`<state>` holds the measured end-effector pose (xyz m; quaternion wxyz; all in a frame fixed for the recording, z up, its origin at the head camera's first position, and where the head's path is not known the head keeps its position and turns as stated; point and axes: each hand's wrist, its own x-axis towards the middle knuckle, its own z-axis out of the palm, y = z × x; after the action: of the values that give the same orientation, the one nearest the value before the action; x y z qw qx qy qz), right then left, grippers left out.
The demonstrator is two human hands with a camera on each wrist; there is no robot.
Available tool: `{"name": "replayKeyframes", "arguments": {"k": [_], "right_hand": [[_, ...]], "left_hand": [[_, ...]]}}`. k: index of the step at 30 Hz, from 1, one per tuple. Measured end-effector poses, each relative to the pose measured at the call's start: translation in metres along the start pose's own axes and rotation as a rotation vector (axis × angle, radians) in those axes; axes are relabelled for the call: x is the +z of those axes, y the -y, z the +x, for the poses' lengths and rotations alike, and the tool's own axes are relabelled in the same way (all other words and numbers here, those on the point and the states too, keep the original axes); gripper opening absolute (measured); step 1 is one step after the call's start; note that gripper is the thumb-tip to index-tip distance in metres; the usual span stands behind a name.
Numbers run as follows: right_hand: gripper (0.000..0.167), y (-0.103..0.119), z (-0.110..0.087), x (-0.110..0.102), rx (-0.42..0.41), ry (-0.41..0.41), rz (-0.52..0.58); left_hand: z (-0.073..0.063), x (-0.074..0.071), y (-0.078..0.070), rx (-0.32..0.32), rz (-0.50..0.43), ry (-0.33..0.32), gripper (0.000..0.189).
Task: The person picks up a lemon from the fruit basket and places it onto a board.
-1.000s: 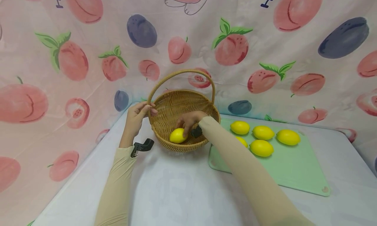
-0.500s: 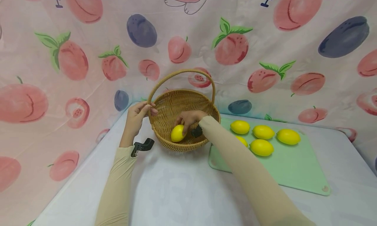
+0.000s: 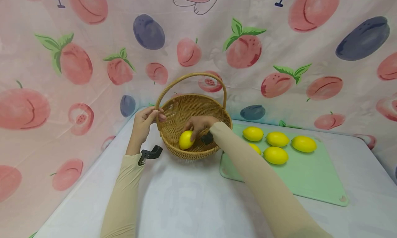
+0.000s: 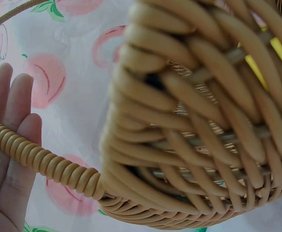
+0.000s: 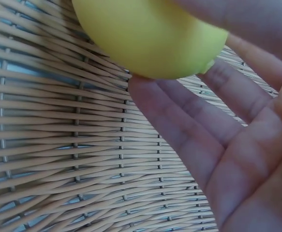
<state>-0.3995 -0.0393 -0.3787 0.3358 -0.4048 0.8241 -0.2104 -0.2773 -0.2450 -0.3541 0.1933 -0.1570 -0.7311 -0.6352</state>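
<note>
A wicker basket (image 3: 183,107) with a tall arched handle (image 3: 192,75) stands at the middle of the table. My left hand (image 3: 145,118) holds the left foot of that handle between thumb and fingers; in the left wrist view the fingers (image 4: 15,106) lie behind the wrapped cane. Inside the basket, my right hand (image 3: 201,123) grips a yellow lemon (image 3: 185,140) near the front wall. Up close in the right wrist view, the lemon (image 5: 150,38) sits between the thumb and fingertips, just over the woven wicker (image 5: 82,125).
To the right of the basket lies a light green cutting board (image 3: 310,179) bearing several lemons (image 3: 275,155), one partly hidden by my right sleeve (image 3: 257,176). A fruit-print cloth (image 3: 198,59) hangs behind the white table (image 3: 186,196).
The lemon in my right hand has tipped more upright and shifted slightly left inside the basket. My left hand and the basket stay put.
</note>
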Motion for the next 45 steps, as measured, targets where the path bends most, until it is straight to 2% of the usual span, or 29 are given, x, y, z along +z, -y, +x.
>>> {"name": "replayKeyframes", "arguments": {"k": [6, 11, 20, 31, 36, 41, 45], "right_hand": [[0.047, 0.0, 0.0, -0.001, -0.019, -0.011, -0.027], [0.048, 0.002, 0.001, -0.002, -0.029, -0.04, -0.046], [0.044, 0.005, -0.001, -0.009, -0.029, -0.147, 0.053], [0.045, 0.011, -0.021, -0.028, -0.042, -0.236, 0.01], [0.045, 0.012, -0.035, -0.035, -0.08, -0.275, 0.007], [0.043, 0.011, -0.046, -0.039, -0.103, -0.35, -0.027], [0.045, 0.009, -0.054, -0.038, -0.134, -0.386, -0.002]], "left_hand": [[0.004, -0.003, 0.012, 0.001, 0.008, -0.005, 0.034], [0.004, -0.003, 0.015, 0.01, 0.006, -0.005, 0.037], [0.005, -0.005, 0.018, -0.003, 0.039, -0.022, 0.037], [0.006, -0.01, 0.019, -0.007, 0.04, -0.041, 0.025], [0.006, -0.01, 0.02, -0.011, 0.032, -0.048, 0.023], [0.004, -0.01, 0.02, -0.016, 0.022, -0.057, 0.021], [0.003, -0.011, 0.02, -0.019, 0.019, -0.06, 0.019]]}}
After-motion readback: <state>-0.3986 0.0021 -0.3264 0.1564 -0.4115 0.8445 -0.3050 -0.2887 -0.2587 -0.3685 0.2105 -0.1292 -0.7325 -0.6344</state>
